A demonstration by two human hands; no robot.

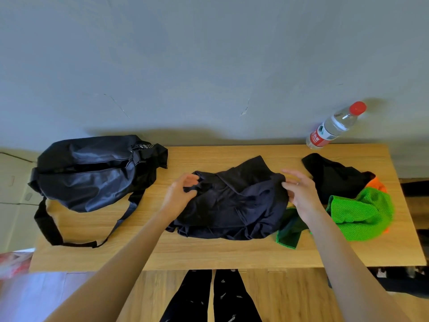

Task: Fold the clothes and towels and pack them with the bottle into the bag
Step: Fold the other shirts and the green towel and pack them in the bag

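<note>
A crumpled dark navy garment (234, 201) lies in the middle of the wooden table (209, 254). My left hand (180, 194) pinches its left edge with thumb and fingers. My right hand (300, 194) grips the garment's right edge. A black duffel bag (90, 170) with its top zip open sits at the left, its strap trailing toward the front. A clear water bottle (334, 125) with a red cap stands at the back right. A black garment (334, 177), a green mesh towel (362, 212) and an orange cloth (377, 184) are heaped at the right.
A dark green cloth (290, 231) pokes out from under the navy garment. A grey wall (209, 66) stands right behind the table. White boxes (14, 182) sit left of the table. My legs (209, 298) are at the table's front edge.
</note>
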